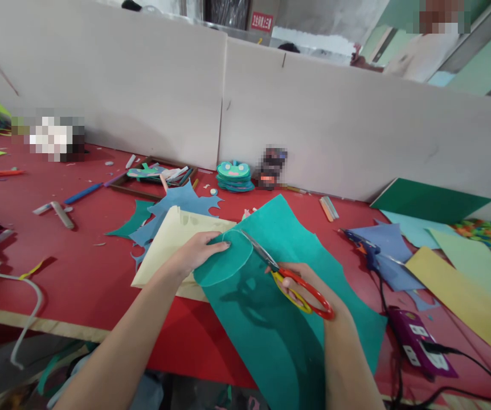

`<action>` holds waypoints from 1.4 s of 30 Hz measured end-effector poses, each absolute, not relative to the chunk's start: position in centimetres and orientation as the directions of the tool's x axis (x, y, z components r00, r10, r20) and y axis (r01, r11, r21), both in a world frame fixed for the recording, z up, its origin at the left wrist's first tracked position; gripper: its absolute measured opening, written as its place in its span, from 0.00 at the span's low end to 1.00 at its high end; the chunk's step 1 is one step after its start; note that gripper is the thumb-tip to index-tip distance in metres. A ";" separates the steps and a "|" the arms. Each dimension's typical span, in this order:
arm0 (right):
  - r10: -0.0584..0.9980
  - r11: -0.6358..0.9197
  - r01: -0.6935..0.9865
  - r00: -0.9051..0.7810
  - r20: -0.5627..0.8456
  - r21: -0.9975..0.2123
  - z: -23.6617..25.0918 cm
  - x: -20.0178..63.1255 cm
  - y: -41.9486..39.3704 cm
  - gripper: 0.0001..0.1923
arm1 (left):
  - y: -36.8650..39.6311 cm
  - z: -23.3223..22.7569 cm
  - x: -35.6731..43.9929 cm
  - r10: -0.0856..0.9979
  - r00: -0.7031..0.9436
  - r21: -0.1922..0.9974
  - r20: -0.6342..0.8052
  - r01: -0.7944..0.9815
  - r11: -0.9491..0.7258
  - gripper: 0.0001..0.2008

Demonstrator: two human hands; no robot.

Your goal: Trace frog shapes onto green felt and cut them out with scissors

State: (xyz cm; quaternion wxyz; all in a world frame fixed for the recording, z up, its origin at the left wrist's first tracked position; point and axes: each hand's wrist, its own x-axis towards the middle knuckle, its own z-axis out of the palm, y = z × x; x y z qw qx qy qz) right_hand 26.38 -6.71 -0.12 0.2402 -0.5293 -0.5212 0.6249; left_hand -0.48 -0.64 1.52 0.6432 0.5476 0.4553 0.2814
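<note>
My left hand (200,249) pinches the left edge of a rounded teal felt piece (224,265), thumb on top. A pale outline runs along its edge. My right hand (299,279) is closed round the red and yellow handles of a pair of scissors (266,253), whose blades point up and left at the rounded piece's upper right edge. Beneath both lies a large teal felt sheet (279,222), which hangs over the table's front edge. A cream sheet (160,250) is under my left hand, with blue felt scraps (181,199) behind it.
A stack of teal face-shaped cutouts (233,175) stands by the white partition (314,114). A glue gun (363,242) and a purple power strip (418,341) with cables lie at right, near coloured sheets (463,285). Markers (83,193) and a wooden frame (138,192) are at left.
</note>
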 end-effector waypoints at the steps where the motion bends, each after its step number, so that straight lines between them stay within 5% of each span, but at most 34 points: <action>1: 0.851 -0.347 0.249 -0.321 -0.415 -0.904 -0.2 26.4 -6.7 0.21 | -0.7 1.6 -0.5 0.860 0.424 0.958 -0.285 0.139 0.249 0.15; 12: 0.854 -0.340 0.248 -0.322 -0.408 -0.907 -0.1 26.3 -6.6 0.21 | -0.7 1.2 -0.5 0.849 0.424 0.948 -0.315 0.100 0.302 0.16; 19: 0.910 -0.213 0.172 -0.323 -0.259 -0.962 -0.2 26.7 -7.1 0.23 | -0.5 1.6 -0.5 0.851 0.349 0.880 -0.392 -0.127 0.457 0.26; 25: 0.932 -0.147 0.135 -0.312 -0.183 -0.980 -0.2 26.9 -7.2 0.24 | -1.3 1.6 -0.2 0.883 0.341 0.945 -0.323 0.068 0.319 0.12; 31: 0.936 -0.180 0.148 -0.278 -0.216 -0.973 0.4 26.1 -7.3 0.22 | -3.3 3.4 -0.2 0.759 0.535 0.929 -0.370 0.226 0.294 0.15; 39: 0.986 -0.085 0.129 -0.131 -0.102 -0.988 0.8 25.5 -7.4 0.22 | -3.1 2.3 0.5 0.501 0.860 0.942 -0.095 -0.085 0.325 0.22; 42: 0.988 -0.135 0.116 -0.063 -0.143 -0.984 1.4 25.1 -7.5 0.23 | -3.9 1.8 1.1 0.495 0.867 0.966 -0.054 -0.081 0.246 0.31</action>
